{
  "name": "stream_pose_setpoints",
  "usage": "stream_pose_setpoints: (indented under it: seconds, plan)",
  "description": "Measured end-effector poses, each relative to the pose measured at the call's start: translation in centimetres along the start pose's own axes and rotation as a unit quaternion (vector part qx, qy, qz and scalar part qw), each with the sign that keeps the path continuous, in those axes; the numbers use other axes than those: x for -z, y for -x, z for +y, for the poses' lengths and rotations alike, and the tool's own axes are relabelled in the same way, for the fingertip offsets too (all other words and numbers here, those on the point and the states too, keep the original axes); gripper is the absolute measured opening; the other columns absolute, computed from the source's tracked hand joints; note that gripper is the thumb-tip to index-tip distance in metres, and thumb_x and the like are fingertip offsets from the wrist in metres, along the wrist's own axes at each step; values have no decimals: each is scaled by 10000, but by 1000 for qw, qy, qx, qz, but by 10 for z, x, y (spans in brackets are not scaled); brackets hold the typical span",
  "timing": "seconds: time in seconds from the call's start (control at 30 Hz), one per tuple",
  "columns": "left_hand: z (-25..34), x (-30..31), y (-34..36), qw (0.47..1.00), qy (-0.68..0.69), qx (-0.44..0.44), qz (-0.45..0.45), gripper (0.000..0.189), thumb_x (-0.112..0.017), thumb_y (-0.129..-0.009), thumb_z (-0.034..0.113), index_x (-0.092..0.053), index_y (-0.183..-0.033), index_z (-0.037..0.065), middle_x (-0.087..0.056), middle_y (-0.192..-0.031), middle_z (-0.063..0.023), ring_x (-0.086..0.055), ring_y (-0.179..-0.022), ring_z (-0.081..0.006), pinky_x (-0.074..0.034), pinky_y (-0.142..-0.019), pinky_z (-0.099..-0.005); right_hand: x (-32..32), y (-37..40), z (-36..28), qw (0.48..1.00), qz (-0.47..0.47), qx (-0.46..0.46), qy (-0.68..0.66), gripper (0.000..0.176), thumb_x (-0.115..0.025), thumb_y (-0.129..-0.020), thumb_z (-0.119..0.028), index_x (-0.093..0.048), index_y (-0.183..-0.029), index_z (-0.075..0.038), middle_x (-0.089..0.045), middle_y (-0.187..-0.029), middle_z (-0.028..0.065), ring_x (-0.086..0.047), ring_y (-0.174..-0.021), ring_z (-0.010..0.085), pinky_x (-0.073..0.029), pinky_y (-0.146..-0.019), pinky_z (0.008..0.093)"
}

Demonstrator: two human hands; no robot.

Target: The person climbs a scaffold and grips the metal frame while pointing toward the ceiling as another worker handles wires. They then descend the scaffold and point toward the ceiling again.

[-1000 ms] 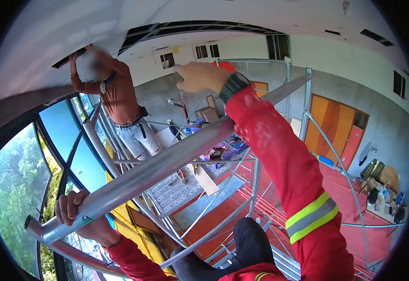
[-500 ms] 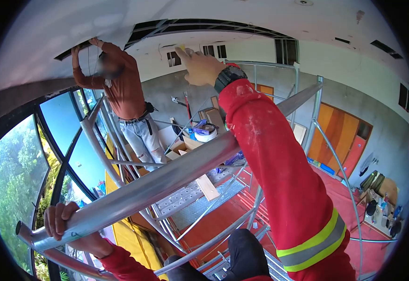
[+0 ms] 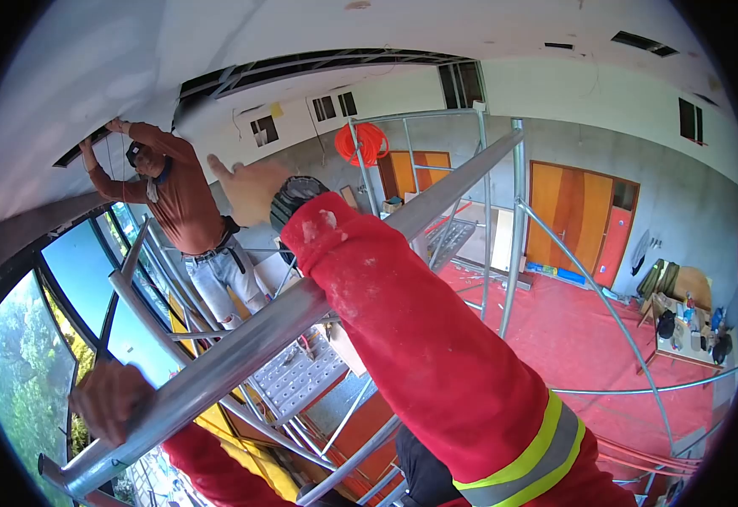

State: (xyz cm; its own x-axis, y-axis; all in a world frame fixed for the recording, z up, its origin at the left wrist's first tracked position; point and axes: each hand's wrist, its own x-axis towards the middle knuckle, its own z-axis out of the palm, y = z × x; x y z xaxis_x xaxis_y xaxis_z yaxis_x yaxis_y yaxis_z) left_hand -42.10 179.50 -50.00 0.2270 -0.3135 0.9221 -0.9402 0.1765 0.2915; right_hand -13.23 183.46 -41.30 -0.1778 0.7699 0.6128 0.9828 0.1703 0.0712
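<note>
My left hand (image 3: 114, 404) is at the lower left, its fingers curled over a thick metal scaffold rail (image 3: 242, 351) near the rail's end; motion blurs it. Past the rail, my right hand (image 3: 252, 193) reaches out in the air with a dark watch (image 3: 297, 198) on the wrist. It holds nothing, and its blurred fingers are stretched out to the left. My red sleeve (image 3: 420, 329), with a yellow and grey reflective band, crosses over the rail. Beyond my right hand, a co-worker (image 3: 185, 194) in a brown top holds both hands up at a ceiling opening (image 3: 80, 148).
A perforated scaffold platform (image 3: 297, 384) lies below. Scaffold posts (image 3: 517, 228) and braces stand ahead and right. Orange coiled hose (image 3: 362, 144) hangs on a frame. Wooden doors (image 3: 576, 215), a cluttered table (image 3: 682, 338) and red floor (image 3: 546, 329) are at right; windows (image 3: 22, 355) at left.
My view has turned right. My right hand has gone from a pointing pose to stretched fingers, lower and further left in view. My left hand stays at the rail, now blurred.
</note>
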Motion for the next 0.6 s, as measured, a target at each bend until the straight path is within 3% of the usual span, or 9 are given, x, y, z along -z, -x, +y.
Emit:
stream_pose_setpoints:
  seconds: [0.1, 0.2, 0.3, 0.37, 0.47, 0.6]
  plan:
    - [-26, 18, -11, 996, 30, 30, -75, 488, -340, -961, 226, -612, -604, 33, -633, -548, -110, -610, -415, -199, -542, -532, -315, 5, 13, 2, 999, -7, 22, -50, 839, -586, -751, -217, -173, -1447, 4, -612, -1051, 293, -641, -921, 387, -513, -804, 480]
    - [-41, 13, -23, 994, 30, 32, -98, 503, -323, -974, 228, -600, -595, 46, -632, -547, -109, -622, -432, -194, -534, -516, -303, 10, 27, -5, 998, -48, -17, -38, 697, -581, -784, -272, -344, -1376, 9, -647, -979, 251, -643, -890, 393, -511, -797, 484]
    - [-45, 8, -26, 995, 21, 25, -95, 519, -306, -987, 229, -587, -586, 59, -631, -545, -107, -634, -449, -189, -527, -500, -291, 23, 79, -29, 989, -26, 110, -95, 455, -566, -820, -313, -587, -1124, 25, -660, -906, 231, -640, -841, 411, -508, -777, 485]
    - [-47, 5, -26, 996, 19, 21, -89, 527, -297, -990, 227, -575, -571, 68, -625, -533, -104, -629, -442, -183, -516, -483, -281, 48, 105, -44, 973, 36, 73, -216, 404, -547, -851, -361, -673, -827, 23, -650, -783, 227, -635, -767, 423, -501, -749, 500]
    - [-45, -3, -22, 999, 10, 12, -45, 538, -287, -988, 221, -549, -539, 82, -606, -499, -98, -603, -404, -169, -492, -448, -263, 36, 128, -66, 973, 45, 46, -222, 464, -522, -874, -380, -648, -651, 7, -611, -649, 229, -627, -661, 410, -498, -695, 499]
    - [-43, -10, -17, 1000, -1, -5, 19, 557, -272, -984, 213, -515, -495, 102, -581, -454, -89, -569, -354, -151, -460, -402, -239, 32, 158, -72, 978, 131, 53, -155, 509, -501, -893, -369, -588, -550, -3, -555, -538, 207, -581, -524, 380, -467, -566, 464]
